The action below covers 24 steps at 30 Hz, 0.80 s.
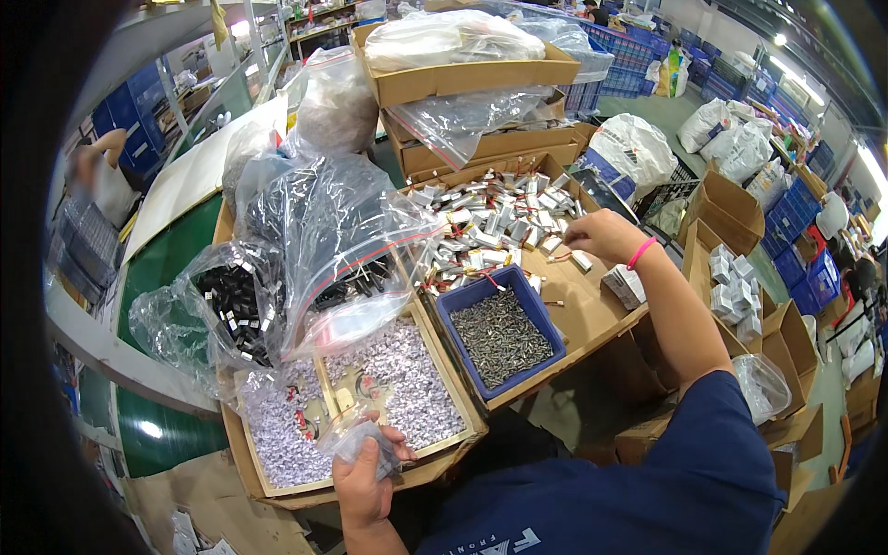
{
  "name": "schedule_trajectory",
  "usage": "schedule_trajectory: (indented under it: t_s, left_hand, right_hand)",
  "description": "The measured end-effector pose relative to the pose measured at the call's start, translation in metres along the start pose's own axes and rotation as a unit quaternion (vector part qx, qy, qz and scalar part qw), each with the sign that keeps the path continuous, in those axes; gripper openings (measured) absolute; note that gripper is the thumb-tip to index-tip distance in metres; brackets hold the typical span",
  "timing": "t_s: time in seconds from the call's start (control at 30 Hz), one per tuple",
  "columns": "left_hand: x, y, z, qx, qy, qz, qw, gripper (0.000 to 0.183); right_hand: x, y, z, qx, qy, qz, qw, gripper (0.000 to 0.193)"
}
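My left hand (363, 476) is closed around a small clear plastic bag (352, 437) with dark small parts in it, held over the front edge of a shallow cardboard tray (442, 458) filled with tiny pale purple pieces. My right hand (601, 235), with a pink band on the wrist, reaches out to a flat cardboard box (592, 310) and pinches a small silver rectangular part (581, 260) with thin wires. A heap of the same silver parts (490, 222) lies just left of that hand. A blue bin (500, 333) of small dark metal pieces sits between the two hands.
Large clear bags (314, 213) of dark parts, one (231, 305) of black and white clips, lie at the left. Stacked cartons (462, 74) with bags stand behind. Open cartons (740, 287) of silver blocks are at the right. Another person (102, 176) sits far left.
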<state>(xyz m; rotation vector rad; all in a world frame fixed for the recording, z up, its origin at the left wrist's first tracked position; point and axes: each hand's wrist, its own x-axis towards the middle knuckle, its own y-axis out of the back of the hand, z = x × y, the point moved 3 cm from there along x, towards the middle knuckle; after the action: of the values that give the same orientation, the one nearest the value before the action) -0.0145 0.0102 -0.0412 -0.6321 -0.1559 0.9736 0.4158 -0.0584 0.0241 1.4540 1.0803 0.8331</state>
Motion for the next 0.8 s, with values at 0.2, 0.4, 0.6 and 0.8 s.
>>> schedule_trajectory:
  t_s: [0.2,0.4,0.6,0.8]
  left_hand:
    - [0.002,-0.007,-0.007,0.021,0.003,-0.001,1.000,0.035]
    - [0.005,-0.006,-0.015,0.051,0.036,0.014,0.998,0.036]
    - [0.006,-0.010,-0.015,0.067,0.033,0.013,0.997,0.036]
    - [0.002,-0.009,-0.017,0.063,0.044,0.018,0.997,0.034]
  right_hand:
    - [0.011,-0.033,0.030,-0.029,0.032,-0.041,0.998,0.036]
    - [0.023,-0.053,0.020,-0.049,0.047,-0.019,0.998,0.048]
    - [0.033,-0.058,0.027,-0.040,0.078,-0.100,0.991,0.045]
    - [0.001,-0.061,0.011,0.021,0.111,-0.029,0.993,0.036]
